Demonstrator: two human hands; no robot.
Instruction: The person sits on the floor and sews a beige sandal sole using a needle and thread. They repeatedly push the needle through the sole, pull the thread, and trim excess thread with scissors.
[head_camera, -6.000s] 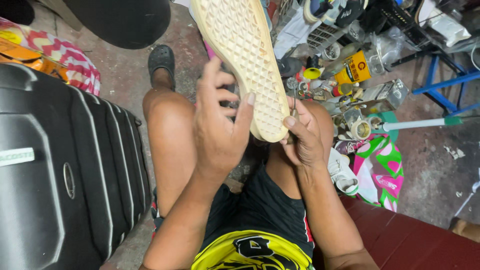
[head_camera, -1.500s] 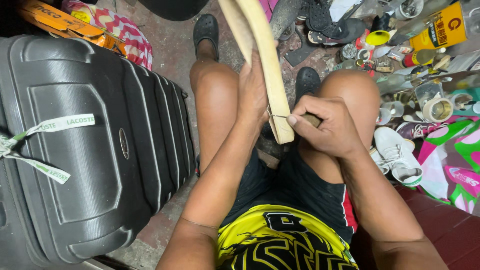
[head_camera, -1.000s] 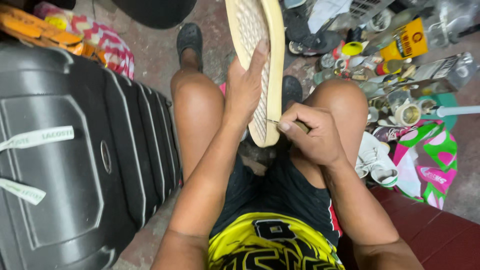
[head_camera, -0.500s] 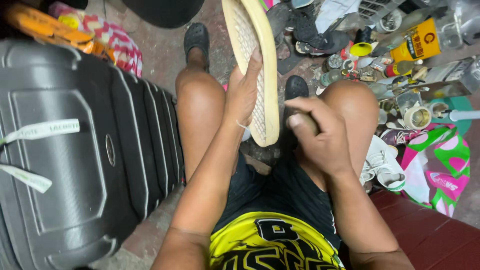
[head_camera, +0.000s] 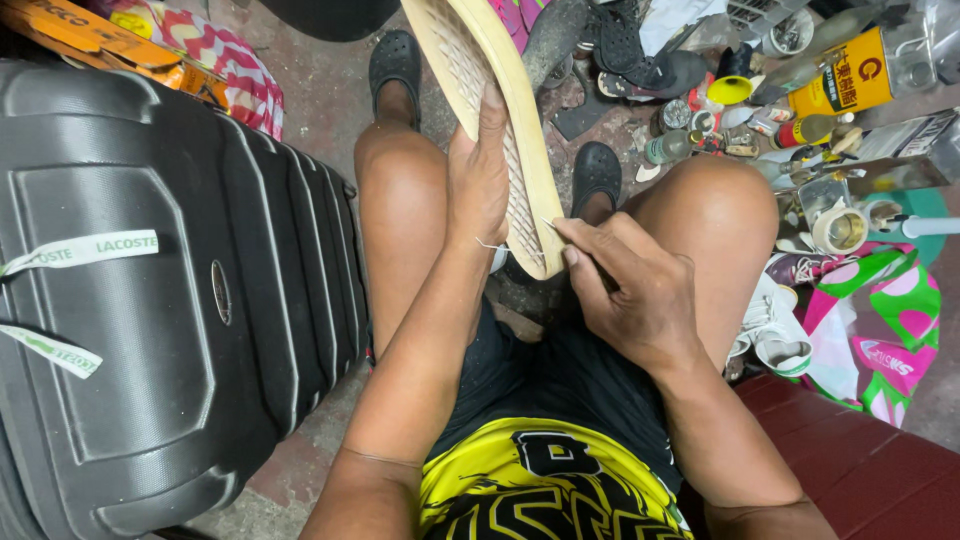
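While left hand (head_camera: 478, 185) clasps shoe sole (head_camera: 500, 120), right hand (head_camera: 630, 290) grip pinched closed on needle (head_camera: 558, 232).

Black suitcase (head_camera: 170, 300) close on the left, cluttered cans and bottles (head_camera: 800, 120) right, bare floor (head_camera: 320, 110) ahead

head cam | looks steeply down | close over lap (head_camera: 560, 400)

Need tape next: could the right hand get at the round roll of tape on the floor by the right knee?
Probably yes. The round roll of tape lies uncovered just beyond the right knee, but the right hand is pinched at the tan waffle-patterned shoe sole and would have to let go first.
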